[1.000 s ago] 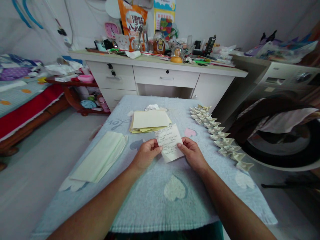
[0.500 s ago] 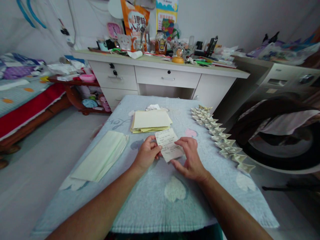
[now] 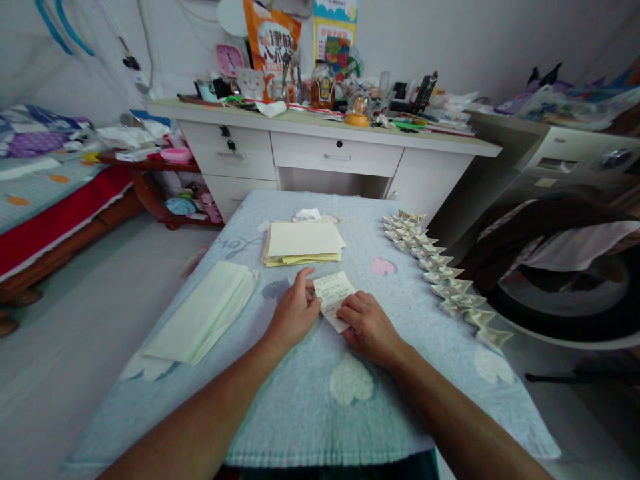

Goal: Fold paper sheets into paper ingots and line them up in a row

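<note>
Keep the paper (image 3: 331, 291) flat and square — right hand (image 3: 374, 330) pinching its lower corner, left hand (image 3: 294, 312) (whether gripping, I can't quite tell) at its left edge.

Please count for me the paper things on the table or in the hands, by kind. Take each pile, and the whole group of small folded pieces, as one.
Handwritten sheet: 1
Cream and yellow paper stack: 1
Pale green paper pile: 1
Group of folded paper pieces: 1
Crumpled white piece, seemingly paper: 1
Total: 5
</note>
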`<move>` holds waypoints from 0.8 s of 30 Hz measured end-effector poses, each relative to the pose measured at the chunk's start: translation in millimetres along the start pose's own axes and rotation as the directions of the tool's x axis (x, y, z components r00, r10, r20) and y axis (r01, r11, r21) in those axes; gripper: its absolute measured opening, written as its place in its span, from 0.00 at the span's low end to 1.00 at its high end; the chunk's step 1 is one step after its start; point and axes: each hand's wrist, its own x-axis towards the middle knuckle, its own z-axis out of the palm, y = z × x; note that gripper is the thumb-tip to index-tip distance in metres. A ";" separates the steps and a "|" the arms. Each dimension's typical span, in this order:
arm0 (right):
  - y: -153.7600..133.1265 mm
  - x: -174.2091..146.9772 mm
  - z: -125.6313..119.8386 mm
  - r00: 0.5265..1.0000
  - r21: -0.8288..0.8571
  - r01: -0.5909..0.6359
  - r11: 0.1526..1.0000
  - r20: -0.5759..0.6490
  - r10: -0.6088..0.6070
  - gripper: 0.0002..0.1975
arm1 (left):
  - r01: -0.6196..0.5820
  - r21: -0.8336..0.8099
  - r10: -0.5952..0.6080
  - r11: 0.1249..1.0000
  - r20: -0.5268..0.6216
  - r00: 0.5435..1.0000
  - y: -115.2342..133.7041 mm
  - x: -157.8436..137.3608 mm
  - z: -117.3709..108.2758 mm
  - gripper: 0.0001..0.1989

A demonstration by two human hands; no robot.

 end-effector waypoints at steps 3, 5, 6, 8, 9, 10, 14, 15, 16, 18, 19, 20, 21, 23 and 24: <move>1.1 0.4 1.0 1.000 0.030 -0.001 1.000 0.014 0.000 0.08 | -0.089 0.178 0.112 0.980 -0.127 0.986 1.1 1.0 -6.8 0.24; 1.6 0.6 0.5 1.000 0.062 -0.001 0.998 0.014 0.000 0.09 | -0.161 0.232 0.172 0.959 -0.029 0.985 4.3 1.1 -11.5 0.17; 1.9 0.5 0.0 1.000 0.081 -0.001 0.997 0.013 0.000 0.09 | -0.191 0.241 0.187 0.952 0.037 0.982 6.0 0.9 -13.3 0.16; 2.9 0.1 -0.8 1.000 0.121 -0.009 0.993 0.010 0.008 0.08 | -0.234 0.246 0.208 0.941 0.127 0.970 8.6 -0.4 -15.2 0.15; 3.7 -0.2 -0.9 1.000 0.142 -0.018 0.990 0.008 0.017 0.07 | -0.253 0.250 0.215 0.935 0.167 0.962 9.1 -1.4 -15.2 0.15; 4.7 -0.7 -0.9 1.000 0.162 -0.027 0.986 0.006 0.027 0.07 | -0.268 0.256 0.220 0.929 0.201 0.955 9.0 -2.3 -14.7 0.14; 9.5 -2.6 -0.4 0.998 0.243 -0.053 0.969 -0.005 0.056 0.04 | -0.284 0.283 0.196 0.916 0.300 0.933 5.0 -4.6 -10.6 0.10; 10.5 -2.9 -0.6 0.998 0.262 -0.060 0.963 -0.007 0.064 0.02 | -0.279 0.285 0.188 0.917 0.307 0.933 3.9 -4.6 -9.8 0.08; 11.3 -3.1 -1.0 0.997 0.281 -0.069 0.957 -0.009 0.074 0.02 | -0.273 0.287 0.182 0.918 0.307 0.934 3.0 -4.3 -9.2 0.07; 12.0 -3.0 -2.0 0.996 0.320 -0.083 0.944 -0.013 0.092 0.03 | -0.268 0.289 0.178 0.919 0.301 0.937 1.9 -3.3 -8.6 0.03; 12.1 -2.8 -2.5 0.995 0.334 -0.091 0.938 -0.018 0.103 0.04 | -0.268 0.290 0.180 0.919 0.298 0.938 1.6 -2.8 -8.4 0.02; 12.0 -2.5 -2.8 0.993 0.344 -0.104 0.933 -0.025 0.120 0.04 | -0.269 0.290 0.181 0.918 0.295 0.938 1.3 -2.3 -8.3 0.01; 11.9 -2.1 -2.7 0.989 0.346 -0.123 0.930 -0.033 0.143 0.05 | -0.271 0.290 0.184 0.918 0.294 0.938 1.1 -1.9 -8.2 0.01; 11.8 -1.3 -1.6 0.979 0.334 -0.173 0.927 -0.047 0.199 0.07 | -0.272 0.287 0.187 0.918 0.289 0.939 1.0 -1.5 -7.9 0.02; 11.9 -0.9 -0.4 0.972 0.323 -0.201 0.925 -0.053 0.229 0.07 | -0.270 0.287 0.187 0.919 0.286 0.940 1.0 -1.5 -7.7 0.02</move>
